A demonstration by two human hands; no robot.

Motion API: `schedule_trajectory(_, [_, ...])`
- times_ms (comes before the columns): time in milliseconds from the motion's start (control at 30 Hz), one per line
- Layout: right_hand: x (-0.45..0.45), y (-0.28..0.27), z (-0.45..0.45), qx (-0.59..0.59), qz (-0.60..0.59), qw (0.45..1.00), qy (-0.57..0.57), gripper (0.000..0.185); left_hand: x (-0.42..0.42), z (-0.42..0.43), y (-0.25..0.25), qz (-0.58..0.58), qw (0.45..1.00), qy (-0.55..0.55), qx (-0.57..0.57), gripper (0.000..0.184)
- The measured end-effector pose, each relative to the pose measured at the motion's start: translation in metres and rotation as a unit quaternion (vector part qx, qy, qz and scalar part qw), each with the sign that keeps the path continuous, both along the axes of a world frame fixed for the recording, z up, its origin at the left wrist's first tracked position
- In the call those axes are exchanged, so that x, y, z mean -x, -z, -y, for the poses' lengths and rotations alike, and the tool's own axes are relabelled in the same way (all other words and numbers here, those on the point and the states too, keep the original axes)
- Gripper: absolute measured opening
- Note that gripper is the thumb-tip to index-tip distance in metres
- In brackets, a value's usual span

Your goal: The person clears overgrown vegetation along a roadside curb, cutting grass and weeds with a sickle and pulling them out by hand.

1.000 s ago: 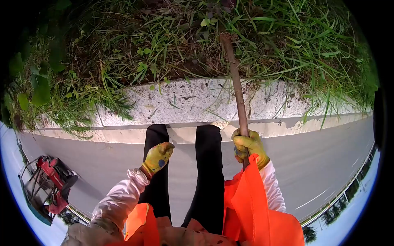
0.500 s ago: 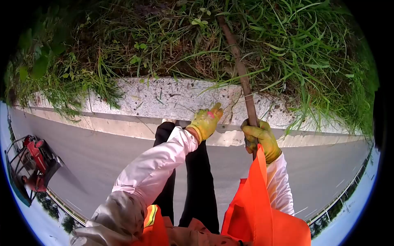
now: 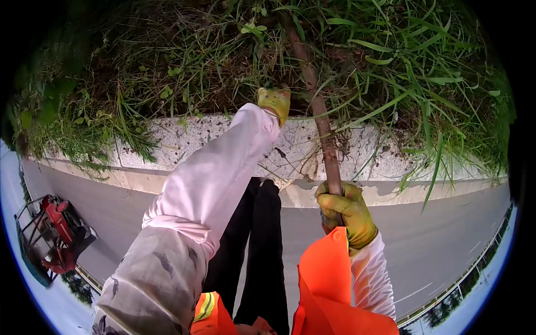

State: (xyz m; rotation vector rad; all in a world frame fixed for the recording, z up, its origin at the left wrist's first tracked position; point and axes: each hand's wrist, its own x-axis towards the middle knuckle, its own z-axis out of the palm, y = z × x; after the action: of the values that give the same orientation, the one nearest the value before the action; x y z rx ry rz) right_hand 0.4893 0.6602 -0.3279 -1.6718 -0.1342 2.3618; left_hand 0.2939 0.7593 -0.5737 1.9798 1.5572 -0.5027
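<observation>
My right hand (image 3: 347, 215), in a stained yellow glove, is wrapped round a brown wooden pole (image 3: 319, 106). The pole runs up across the kerb into the grass, where its far end is hidden. My left hand (image 3: 273, 105), gloved in yellow too, reaches over the kerb to the edge of the weeds, left of the pole. Its fingers point away from me and are lost in the grass (image 3: 223, 72), so their grip does not show. Dry stems and green blades surround it.
A speckled pale concrete kerb (image 3: 195, 139) runs across the view between the grass and the grey road (image 3: 435, 234). On the road at the left stands a red vehicle (image 3: 58, 218) with a dark frame. An orange vest (image 3: 329, 285) hangs in front of me.
My left hand has moved forward from above the kerb into the edge of the grass. My right hand, still round the pole, has come slightly nearer to me.
</observation>
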Motion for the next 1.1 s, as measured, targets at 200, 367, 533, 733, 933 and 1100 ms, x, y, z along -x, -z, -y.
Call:
schedule_trajectory(200, [0.002,-0.002,0.004,0.002,0.0,1.0,0.028,0.007,0.029,0.012,0.034,0.06,0.996,0.05,-0.041,0.026])
schedule_trajectory(367, [-0.002,0.003,0.005,-0.004,0.007,1.0,0.02,0.009,0.034,0.016,0.017,0.121,0.993,-0.003,0.013,0.024])
schedule_trajectory(533, [0.0,0.006,0.005,-0.011,0.001,1.0,0.013,0.009,0.083,0.026,-0.088,0.185,0.976,-0.1,0.05,0.041])
schedule_trajectory(733, [0.0,0.0,0.006,-0.031,-0.008,0.999,0.007,0.013,0.232,0.036,-0.082,0.056,0.933,-0.282,0.216,0.043])
schedule_trajectory(933, [0.0,0.006,0.0,0.004,-0.035,0.999,0.007,0.013,0.12,0.04,-0.101,0.016,0.998,0.01,-0.053,0.015])
schedule_trajectory(1100, [0.002,0.007,0.0,-0.013,0.006,1.0,0.001,0.014,0.028,0.001,-0.06,0.062,0.987,0.142,0.047,0.053])
